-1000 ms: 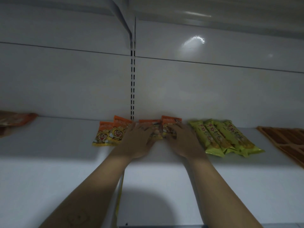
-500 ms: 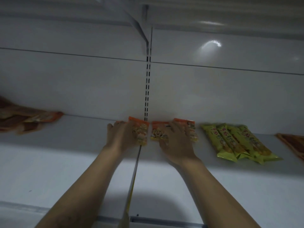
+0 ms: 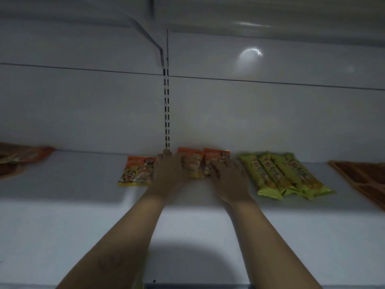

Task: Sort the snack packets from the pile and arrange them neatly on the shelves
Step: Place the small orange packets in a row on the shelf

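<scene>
Orange snack packets: Three are showing at the back of the white shelf point(image 3: 83, 205), lying flat with their orange tops toward the rear wall point(image 3: 270, 122). An overlapping pair point(image 3: 193, 165) is sitting just right of the slotted upright point(image 3: 166, 109). A lone orange packet point(image 3: 136, 174) is lying to the left, cartoon face up.

Left hand: The left hand point(image 3: 168, 174) is lying palm down between the lone orange packet and the overlapping pair. Its fingers are stretching almost straight toward the wall and gripping nothing visible. Whether a fourth packet is lying beneath it cannot be told.

Right hand: The right hand point(image 3: 228, 176) is pressing flat on the right-hand packet of the pair, fingers spread and relaxed, not curling round it.

Just changed: A second ago both hands were bunching over a tight cluster of four packets. Half a second ago the left hand was covering the leftmost ones. Now one packet is lying uncovered and apart from the rest.

Meaning for the task: The person appears to be spreading the orange group into a row along the wall. The overlap and the uneven gap are probably still waiting to be evened out.

Neighbours: Long green snack packets point(image 3: 281, 174) are lying fanned just right of the right hand. Brown packets point(image 3: 364, 178) are showing at the right edge. Reddish packets point(image 3: 23, 158), blurred, are sitting well apart at far left.
</scene>
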Available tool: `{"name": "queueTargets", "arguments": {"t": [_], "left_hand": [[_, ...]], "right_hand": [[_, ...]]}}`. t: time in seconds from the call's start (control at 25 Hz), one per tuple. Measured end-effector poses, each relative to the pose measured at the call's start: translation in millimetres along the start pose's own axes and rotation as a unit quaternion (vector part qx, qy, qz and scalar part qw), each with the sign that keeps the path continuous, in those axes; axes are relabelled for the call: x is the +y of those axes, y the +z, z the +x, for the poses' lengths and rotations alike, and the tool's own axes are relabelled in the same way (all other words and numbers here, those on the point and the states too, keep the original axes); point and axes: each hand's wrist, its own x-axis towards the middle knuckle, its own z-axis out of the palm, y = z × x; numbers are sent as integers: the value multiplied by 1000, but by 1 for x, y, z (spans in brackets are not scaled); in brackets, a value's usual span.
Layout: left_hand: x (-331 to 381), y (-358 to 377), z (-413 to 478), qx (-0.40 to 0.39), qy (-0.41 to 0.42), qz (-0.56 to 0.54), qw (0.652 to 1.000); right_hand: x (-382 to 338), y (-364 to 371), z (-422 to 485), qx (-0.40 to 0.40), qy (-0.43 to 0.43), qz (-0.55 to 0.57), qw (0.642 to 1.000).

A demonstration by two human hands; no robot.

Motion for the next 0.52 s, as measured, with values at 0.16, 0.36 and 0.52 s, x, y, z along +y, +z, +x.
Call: {"name": "queueTargets", "arguments": {"t": [0.16, 0.36, 0.52], "left_hand": [[6, 9, -7, 43, 142, 99, 984], [12, 24, -7, 6, 145, 128, 981], [14, 22, -10, -60, 95, 39, 993]], "right_hand": [[5, 5, 5, 7, -5, 33, 999], [5, 9, 7, 12, 2, 36, 999], [6, 7, 6, 8, 1, 29, 1000]]}}
